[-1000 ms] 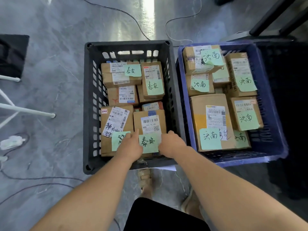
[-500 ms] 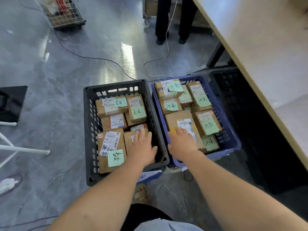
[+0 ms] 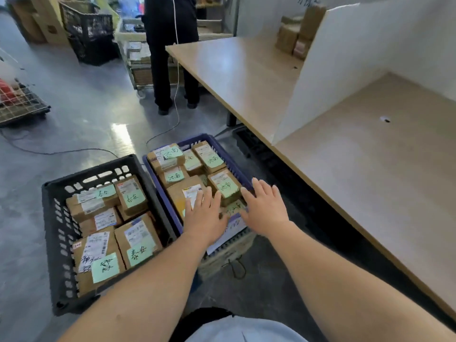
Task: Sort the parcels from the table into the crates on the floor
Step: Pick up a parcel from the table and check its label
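Note:
Two crates stand side by side on the floor, both packed with brown parcels carrying green notes. The black crate (image 3: 53, 233) is on the left, the blue crate (image 3: 232, 159) on the right. My left hand (image 3: 204, 215) hovers with straight fingers over the large parcel (image 3: 181, 196) at the blue crate's near end. My right hand (image 3: 265, 208) is spread flat above that crate's right rim, beside a small parcel (image 3: 224, 185). Neither hand holds anything. The wooden table (image 3: 370, 181) stretches along the right; a few parcels (image 3: 293, 38) stand at its far end.
A white divider board (image 3: 333, 75) stands upright on the table. A person in dark trousers (image 3: 170, 58) stands at the table's far end next to a cart. Cables trail over the grey floor. Black crates (image 3: 91, 35) are stacked at the back left, a wire cart (image 3: 19, 104) at the left.
Both hands let go of the parcel in the black crate and swung right over the blue crate. My view lifted, bringing the table and the standing person into sight.

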Demonstrator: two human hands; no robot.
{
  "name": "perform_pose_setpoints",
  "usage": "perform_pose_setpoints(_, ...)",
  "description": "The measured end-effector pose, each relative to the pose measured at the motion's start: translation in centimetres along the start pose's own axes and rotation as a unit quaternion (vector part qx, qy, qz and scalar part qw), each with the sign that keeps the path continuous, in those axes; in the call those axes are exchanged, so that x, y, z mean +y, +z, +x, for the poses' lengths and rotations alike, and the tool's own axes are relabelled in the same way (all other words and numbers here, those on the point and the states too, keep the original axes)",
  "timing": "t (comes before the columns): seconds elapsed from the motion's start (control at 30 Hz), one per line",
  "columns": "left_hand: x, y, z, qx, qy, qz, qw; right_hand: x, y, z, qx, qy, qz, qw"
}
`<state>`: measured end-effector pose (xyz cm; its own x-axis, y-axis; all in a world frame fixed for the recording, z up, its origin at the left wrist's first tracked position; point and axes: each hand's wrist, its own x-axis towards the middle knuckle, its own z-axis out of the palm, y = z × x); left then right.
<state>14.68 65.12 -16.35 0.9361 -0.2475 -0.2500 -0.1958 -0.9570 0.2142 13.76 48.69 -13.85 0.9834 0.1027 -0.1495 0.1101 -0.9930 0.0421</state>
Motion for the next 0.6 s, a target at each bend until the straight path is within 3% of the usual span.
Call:
perform_pose_setpoints(0.33,18.3,0.7,-3.1,0.046,0.125,0.071,0.989,14.9,-0.9,-13.2,0.056,0.142,0.014,0.988)
perform_pose_setpoints(0.6,29.9,3.0,-4.3,0.045,0.226,0.106,0.967,23.6,0.4,-21.6,0.046,0.255,0.037,0.965)
